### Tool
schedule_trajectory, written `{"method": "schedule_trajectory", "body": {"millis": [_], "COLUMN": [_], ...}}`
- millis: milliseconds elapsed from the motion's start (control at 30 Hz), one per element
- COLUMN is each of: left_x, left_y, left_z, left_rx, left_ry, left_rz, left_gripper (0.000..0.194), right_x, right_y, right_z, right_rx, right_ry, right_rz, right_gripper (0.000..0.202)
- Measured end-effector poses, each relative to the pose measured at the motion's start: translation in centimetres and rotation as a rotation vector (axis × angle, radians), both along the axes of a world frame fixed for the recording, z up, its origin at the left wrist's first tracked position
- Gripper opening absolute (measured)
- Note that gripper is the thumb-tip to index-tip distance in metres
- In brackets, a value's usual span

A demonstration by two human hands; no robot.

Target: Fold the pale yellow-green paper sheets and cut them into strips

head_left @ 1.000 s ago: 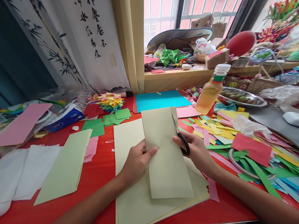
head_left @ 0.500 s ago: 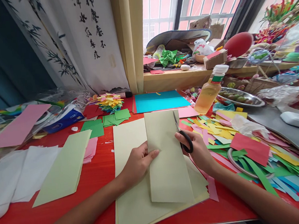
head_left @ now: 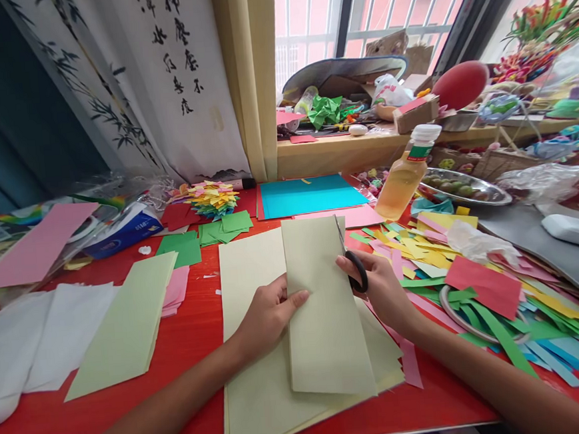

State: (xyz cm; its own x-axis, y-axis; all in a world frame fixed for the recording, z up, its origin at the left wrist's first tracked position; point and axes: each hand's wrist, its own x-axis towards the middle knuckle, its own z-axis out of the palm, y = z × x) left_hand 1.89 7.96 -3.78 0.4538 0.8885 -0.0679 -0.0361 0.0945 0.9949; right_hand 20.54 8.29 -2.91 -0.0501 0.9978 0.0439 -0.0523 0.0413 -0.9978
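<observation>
My left hand (head_left: 275,310) grips the left edge of a folded sheet of pale green paper (head_left: 326,334), thumb on top and fingers behind it. In my right hand (head_left: 383,290) is a pair of scissors (head_left: 358,272) with black handles. Their blades lie along the upper right edge of the folded sheet, pointing away from me. Part of the blades is hidden by the paper. Beneath the sheet lies a stack of larger pale green paper (head_left: 259,406), flat on the red table (head_left: 185,359).
Cut paper strips (head_left: 422,250) spread over the right side, near a tilted bottle (head_left: 403,178) and a metal bowl (head_left: 493,194). Blue paper (head_left: 312,196) lies at the back. Left stand green squares (head_left: 179,249), a folded pale green sheet (head_left: 128,330) and white tissues (head_left: 63,335).
My right hand and the scissors have shifted slightly left along the folded sheet's upper right edge. The sheet has moved barely at all, and my left hand keeps the same grip.
</observation>
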Motion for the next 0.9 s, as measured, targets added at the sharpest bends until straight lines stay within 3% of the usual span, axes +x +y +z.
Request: {"method": "schedule_trajectory", "body": {"millis": [200, 300, 433, 567, 733, 800, 900], "left_x": [0.1, -0.3, -1.3, -2.7, -4.4, -4.7, -4.8], "left_y": [0.3, 1.0, 2.5, 4.0, 5.7, 6.1, 6.3], "left_z": [0.5, 0.5, 0.2, 0.1, 0.0, -0.2, -0.4], "left_rx": [-0.075, -0.067, -0.087, -0.149, -0.177, -0.183, -0.181], "left_ry": [-0.105, -0.227, -0.395, -0.534, -0.621, -0.613, -0.588], "left_rz": [0.059, 0.23, 0.462, 0.611, 0.702, 0.671, 0.642], "left_gripper": [0.032, 0.027, 0.022, 0.021, 0.017, 0.017, 0.019], "right_x": [0.5, 0.8, 0.8, 0.3, -0.6, -0.4, 0.6], "right_y": [0.7, 1.1, 1.4, 1.0, -0.3, -0.4, 0.9], "right_z": [-0.1, 0.1, 0.5, 0.3, 0.1, 0.8, 2.0], "right_rx": [0.064, 0.117, 0.132, 0.164, 0.261, 0.297, 0.221], "right_ry": [0.002, -0.004, -0.099, -0.428, -0.86, -0.908, -0.864], "right_rz": [-0.025, -0.095, -0.122, 0.01, 0.298, 0.423, 0.534], "right_gripper": [0.027, 0.024, 0.036, 0.05, 0.04, 0.043, 0.045]}}
